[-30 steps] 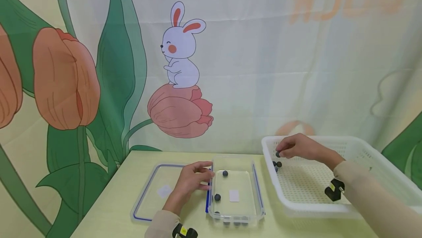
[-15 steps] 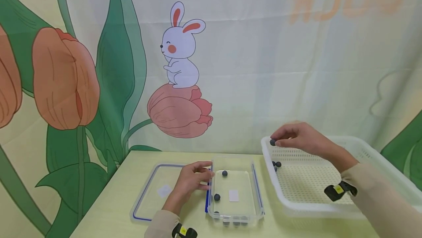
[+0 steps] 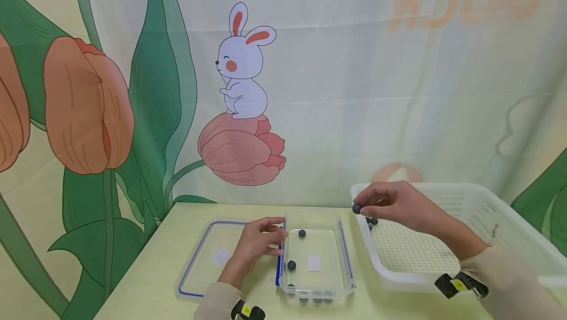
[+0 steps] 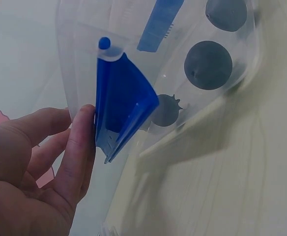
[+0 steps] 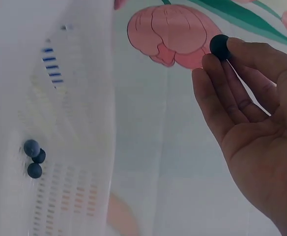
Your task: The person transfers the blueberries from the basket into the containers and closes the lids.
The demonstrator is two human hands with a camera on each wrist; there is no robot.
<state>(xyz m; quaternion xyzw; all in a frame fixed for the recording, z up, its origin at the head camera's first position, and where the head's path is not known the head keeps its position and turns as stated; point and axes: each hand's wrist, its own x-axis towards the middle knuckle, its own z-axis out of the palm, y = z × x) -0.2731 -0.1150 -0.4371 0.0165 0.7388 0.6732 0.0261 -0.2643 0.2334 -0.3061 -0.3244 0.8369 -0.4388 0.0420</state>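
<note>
In the head view, my right hand (image 3: 398,207) pinches a blueberry (image 3: 357,208) between thumb and fingertips, over the left rim of a white perforated basket (image 3: 381,275). In the right wrist view the same blueberry (image 5: 220,47) stands clear of the basket wall. My left hand (image 3: 254,246) rests its fingertips against the left side of a clear plastic box (image 3: 347,251). Its finger lies beside a blue latch flap (image 4: 121,98) that hangs down. Several blueberries lie in the box, one of them (image 3: 302,233) near its far end.
Left of the box, partly behind my left hand, lies a clear lid (image 3: 204,246) with a blue seal. A cluster of blueberries (image 5: 34,170) sits in the basket's left corner. A printed curtain (image 3: 328,113) hangs behind the pale table (image 3: 146,271).
My right hand has lifted the blueberry from inside the basket, carried it left, then lowered it slightly near the rim. My left hand and the box have stayed in place.
</note>
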